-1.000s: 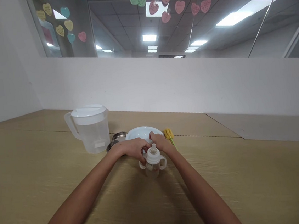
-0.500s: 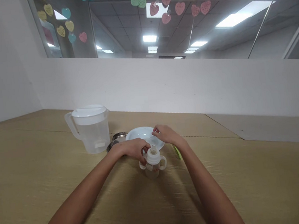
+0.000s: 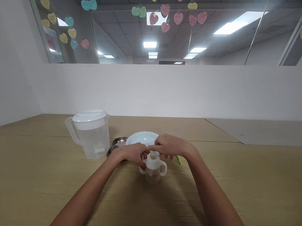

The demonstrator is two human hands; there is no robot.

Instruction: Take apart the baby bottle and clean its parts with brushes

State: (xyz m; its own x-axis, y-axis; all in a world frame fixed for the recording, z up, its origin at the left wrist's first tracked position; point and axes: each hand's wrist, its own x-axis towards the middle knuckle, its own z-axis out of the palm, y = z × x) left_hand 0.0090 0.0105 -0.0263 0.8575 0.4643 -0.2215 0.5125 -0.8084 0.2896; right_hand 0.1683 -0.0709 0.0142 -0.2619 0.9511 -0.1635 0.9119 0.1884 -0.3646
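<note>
A clear baby bottle (image 3: 152, 177) with a white collar and two side handles stands upright on the table. My left hand (image 3: 135, 154) is closed on the bottle's left side, thumb down by the collar and left handle. Over the bottle's top, my right hand (image 3: 172, 145) is bent with its index finger across the teat (image 3: 153, 154) and its other fingers curled; whether a small clear piece is also between them, I cannot tell. Behind both hands lies a white plate (image 3: 139, 136), partly covered by them.
A clear pitcher (image 3: 94, 140) with a white lid stands at the left. Beside the plate is a round metal dish (image 3: 120, 140), partly behind my left hand. A green strip-like object (image 3: 178, 159) shows under my right wrist. A white wall (image 3: 148, 88) bounds the table's back.
My right hand has come from above the plate toward me and down onto the bottle's teat. The left hand keeps its hold on the bottle. The camera view has tilted slightly up.
</note>
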